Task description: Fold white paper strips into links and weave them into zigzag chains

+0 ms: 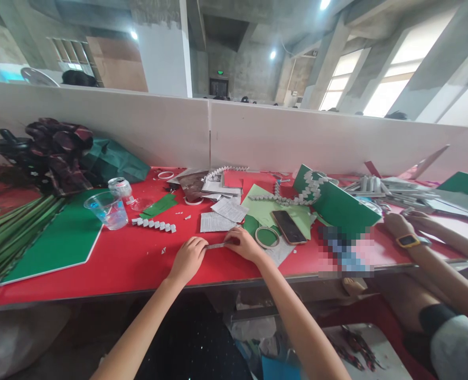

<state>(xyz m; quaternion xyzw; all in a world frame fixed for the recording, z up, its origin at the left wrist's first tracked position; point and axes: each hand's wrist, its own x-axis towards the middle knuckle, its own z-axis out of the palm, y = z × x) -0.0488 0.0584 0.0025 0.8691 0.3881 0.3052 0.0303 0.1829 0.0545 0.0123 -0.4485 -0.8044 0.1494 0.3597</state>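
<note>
A narrow strip of printed paper (215, 246) stretches between my two hands above the red tabletop. My left hand (189, 257) pinches its left end. My right hand (243, 245) grips the other end with bent fingers. Just behind them lie rectangular printed paper sheets (230, 210). To the left rests a short zigzag chain of folded paper (155, 225). A longer folded-paper chain (293, 199) curves across light green paper toward a standing green board (337, 203). Right of my right hand are a tape roll (267, 237) and a phone (289, 227).
A plastic cup (109, 211) and a can (120, 188) stand at left, near a green board (63, 240) and long green leaves (16, 237). At right, a co-worker's hand (398, 226) rests at the table. A white partition (258, 134) runs behind.
</note>
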